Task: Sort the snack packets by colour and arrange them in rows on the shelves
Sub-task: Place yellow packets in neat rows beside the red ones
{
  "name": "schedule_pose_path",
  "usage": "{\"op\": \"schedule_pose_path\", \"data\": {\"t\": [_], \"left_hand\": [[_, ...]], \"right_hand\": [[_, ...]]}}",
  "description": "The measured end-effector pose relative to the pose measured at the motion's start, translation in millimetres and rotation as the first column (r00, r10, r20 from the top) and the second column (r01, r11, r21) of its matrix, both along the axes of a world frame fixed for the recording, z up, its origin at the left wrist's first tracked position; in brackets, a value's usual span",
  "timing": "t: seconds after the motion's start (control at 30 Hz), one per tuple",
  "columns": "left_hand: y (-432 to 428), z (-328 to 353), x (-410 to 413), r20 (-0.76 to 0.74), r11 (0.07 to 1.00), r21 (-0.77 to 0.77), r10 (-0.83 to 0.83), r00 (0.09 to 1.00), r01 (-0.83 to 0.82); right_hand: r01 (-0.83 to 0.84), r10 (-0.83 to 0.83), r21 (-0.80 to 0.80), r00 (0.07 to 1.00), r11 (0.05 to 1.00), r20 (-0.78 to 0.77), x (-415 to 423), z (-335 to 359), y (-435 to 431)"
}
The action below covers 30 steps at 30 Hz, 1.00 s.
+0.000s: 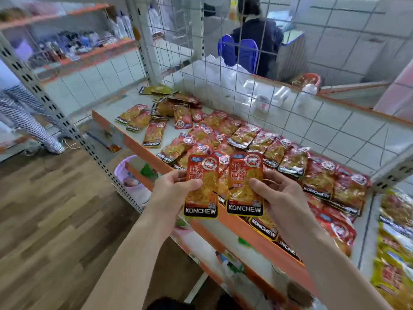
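Above the orange-edged shelf (156, 157), left hand (172, 189) and right hand (279, 193) are each pinching one red KONCHEW packet (202, 186) (244, 184) side by side, over scattered red packets (245, 139).

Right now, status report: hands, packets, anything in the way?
Left hand grips one red packet, right hand grips a second red packet. Loose packets heaped on shelf. Path to shelf clear.

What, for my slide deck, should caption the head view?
Left hand and right hand each hold a red packet above the shelf.
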<state>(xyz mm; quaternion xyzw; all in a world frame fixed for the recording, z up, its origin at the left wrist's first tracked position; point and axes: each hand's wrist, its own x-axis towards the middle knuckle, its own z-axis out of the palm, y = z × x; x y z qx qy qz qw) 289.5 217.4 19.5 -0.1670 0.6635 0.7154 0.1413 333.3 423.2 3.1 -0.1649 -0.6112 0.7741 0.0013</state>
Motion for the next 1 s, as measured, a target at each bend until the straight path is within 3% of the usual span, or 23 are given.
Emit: {"op": "schedule_pose_path", "data": {"t": [0.27, 0.43, 0.63, 1.0], "left_hand": [[-19.3, -5.9, -65.3, -0.009, 0.997, 0.004, -0.073, 0.997, 0.073], [-30.3, -11.5, -125.4, 0.001, 0.980, 0.012, -0.201, 0.980, 0.201], [-47.0, -10.8, -209.7, -0.066, 0.940, -0.021, -0.342, 0.938, 0.341], [-29.4, -21.6, -304.6, -0.056, 0.817, -0.107, -0.575, 0.817, 0.567]], "right_hand": [[0.065, -0.068, 0.106, 0.997, 0.992, 0.025, -46.6, -3.4, -19.0], [0.164, -0.171, 0.147, 0.985, 0.975, 0.032, -84.9, -4.8, -39.0], [0.310, -0.320, 0.196, 0.947, 0.930, 0.019, -137.3, 1.5, -71.7], [0.464, -0.509, 0.359, 0.860, 0.810, 0.037, -193.2, -4.6, -79.0]]}}
